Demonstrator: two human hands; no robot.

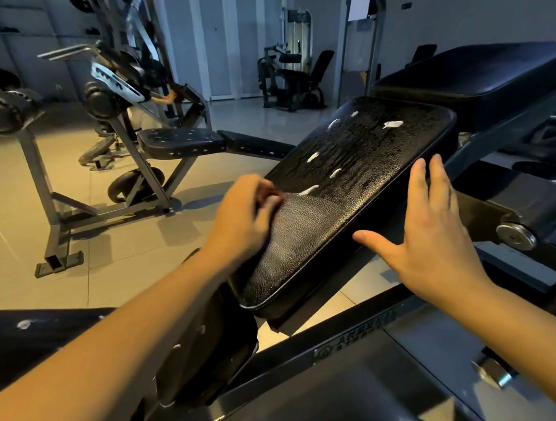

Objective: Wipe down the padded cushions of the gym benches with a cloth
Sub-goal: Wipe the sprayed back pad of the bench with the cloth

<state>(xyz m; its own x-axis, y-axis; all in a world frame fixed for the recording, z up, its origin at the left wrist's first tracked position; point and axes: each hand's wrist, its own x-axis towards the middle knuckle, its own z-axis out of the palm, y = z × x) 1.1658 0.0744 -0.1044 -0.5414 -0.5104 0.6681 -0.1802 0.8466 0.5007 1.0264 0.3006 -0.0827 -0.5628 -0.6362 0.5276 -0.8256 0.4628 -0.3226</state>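
Padding of the central cushion (366,157) is judged soft, and slick under white blobs (393,124). A limp reddish cloth (269,196), blurred, seems bunched in the curled left hand (240,220) at its left edge; the right hand (435,239) is spread beside its right edge.

seat cushion (361,168) far half: unobstructed | right: back pad (481,78) near | underneath: frame (350,342)
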